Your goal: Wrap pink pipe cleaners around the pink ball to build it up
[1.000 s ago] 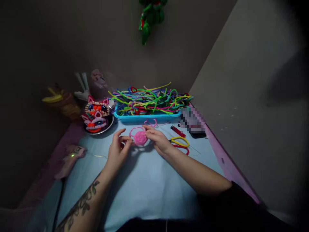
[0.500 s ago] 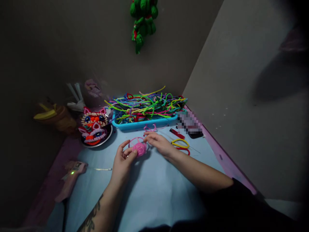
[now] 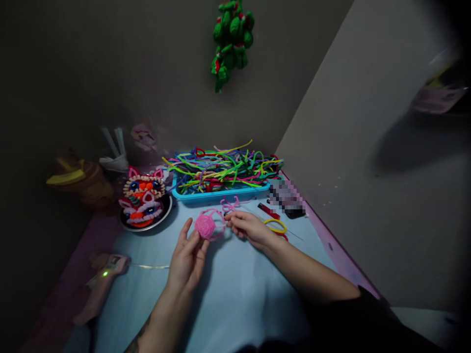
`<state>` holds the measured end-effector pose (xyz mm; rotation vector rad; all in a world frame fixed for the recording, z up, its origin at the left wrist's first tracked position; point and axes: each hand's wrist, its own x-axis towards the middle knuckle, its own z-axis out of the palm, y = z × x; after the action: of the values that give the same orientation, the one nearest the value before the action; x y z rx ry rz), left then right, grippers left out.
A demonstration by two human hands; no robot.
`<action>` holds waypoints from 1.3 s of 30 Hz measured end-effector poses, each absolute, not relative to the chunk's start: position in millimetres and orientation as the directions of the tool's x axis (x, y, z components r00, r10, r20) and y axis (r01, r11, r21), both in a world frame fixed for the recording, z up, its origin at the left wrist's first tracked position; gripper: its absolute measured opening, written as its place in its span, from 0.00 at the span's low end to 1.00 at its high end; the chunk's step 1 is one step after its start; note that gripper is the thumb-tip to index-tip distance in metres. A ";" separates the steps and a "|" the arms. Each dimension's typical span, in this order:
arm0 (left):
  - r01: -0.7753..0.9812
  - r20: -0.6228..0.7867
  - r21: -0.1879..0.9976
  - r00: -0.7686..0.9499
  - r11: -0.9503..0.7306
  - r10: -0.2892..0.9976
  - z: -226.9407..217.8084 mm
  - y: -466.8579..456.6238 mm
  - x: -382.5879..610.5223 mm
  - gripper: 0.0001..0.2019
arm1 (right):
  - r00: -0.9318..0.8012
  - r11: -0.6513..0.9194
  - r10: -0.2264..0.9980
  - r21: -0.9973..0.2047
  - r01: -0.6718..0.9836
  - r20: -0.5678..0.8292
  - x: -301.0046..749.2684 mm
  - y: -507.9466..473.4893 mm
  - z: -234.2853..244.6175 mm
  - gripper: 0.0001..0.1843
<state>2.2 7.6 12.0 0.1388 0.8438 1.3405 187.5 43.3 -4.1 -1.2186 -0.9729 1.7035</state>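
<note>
A pink coiled pipe-cleaner piece (image 3: 205, 226), round and bulging with thin pink loops at its right side, is held by its lower edge in my left hand (image 3: 187, 257). My right hand (image 3: 249, 228) has its thumb and fingers pinched together at the outer end of those loops. The part between the right fingertips is too small to make out clearly. Just beyond the hands, a small twisted pink pipe cleaner (image 3: 230, 203) lies on the blue table cover (image 3: 235, 294).
A blue tray (image 3: 221, 195) heaped with coloured pipe cleaners stands at the back. Lion-like heads (image 3: 143, 206) fill a bowl at left, near a pink glue gun (image 3: 105, 279). On the right are yellow-and-red scissors (image 3: 275, 225), a red lighter (image 3: 269, 211) and a phone (image 3: 296, 214).
My left hand has turned the pink piece, so its coiled face shows more fully and its loops point right. My right fingers have closed in at the loops' outer edge.
</note>
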 end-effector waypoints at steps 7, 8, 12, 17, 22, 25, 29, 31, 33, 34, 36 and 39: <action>-0.818 -0.441 0.515 0.005 0.257 0.898 13.7 6.0 2.6 0.18 | -0.376 -0.504 0.848 -0.787 -0.356 -0.373 173.7 40.4 -4.8 0.19; -0.819 -0.437 0.511 0.012 0.259 0.899 13.4 6.1 2.8 0.17 | -0.381 -0.507 0.846 -0.782 -0.363 -0.372 173.6 40.1 -6.0 0.19; -0.792 -0.436 0.542 0.022 0.282 0.900 10.7 5.9 3.5 0.18 | -0.380 -0.496 0.848 -0.803 -0.329 -0.368 173.2 36.9 -9.0 0.19; -0.781 -0.455 0.547 0.026 0.302 0.890 8.2 4.4 2.3 0.18 | -0.204 -0.295 0.947 -0.924 -0.243 -0.248 189.7 48.1 11.3 0.18; -0.797 -0.493 0.498 0.063 0.341 0.868 9.4 6.6 2.5 0.16 | 0.061 0.010 0.998 -0.998 -0.060 0.007 228.0 102.1 61.3 0.17; -0.794 -0.510 0.485 0.085 0.367 0.856 10.8 7.8 1.5 0.17 | 0.115 0.160 0.979 -0.985 0.066 0.167 244.4 142.7 89.2 0.15; -0.795 -0.498 0.480 0.101 0.371 0.861 11.1 8.0 -2.0 0.19 | 0.120 0.235 0.956 -0.944 0.231 0.268 254.8 187.1 113.1 0.10; -0.797 -0.517 0.473 0.093 0.375 0.851 9.8 8.2 -3.1 0.20 | 0.048 0.238 0.962 -0.916 0.324 0.267 252.4 202.3 119.7 0.09; -0.800 -0.520 0.463 0.104 0.382 0.848 8.0 8.7 -3.2 0.20 | -0.057 0.248 0.968 -0.882 0.400 0.246 242.2 212.3 122.3 0.08; -0.799 -0.518 0.459 0.114 0.388 0.848 7.1 9.0 -3.0 0.20 | -0.127 0.280 0.960 -0.854 0.438 0.250 234.0 215.4 121.5 0.09; -0.801 -0.533 0.452 0.111 0.393 0.839 5.7 9.8 -2.5 0.21 | -0.337 0.420 0.902 -0.723 0.548 0.269 213.5 218.5 114.6 0.14; -0.809 -0.566 0.438 0.090 0.392 0.819 5.2 10.8 -2.3 0.21 | -0.526 0.516 0.846 -0.380 0.768 0.085 182.3 220.1 91.7 0.31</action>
<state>-2.3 10.8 5.2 0.0147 0.8530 1.2098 182.3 220.1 91.7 -1.3616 -2.4996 0.4345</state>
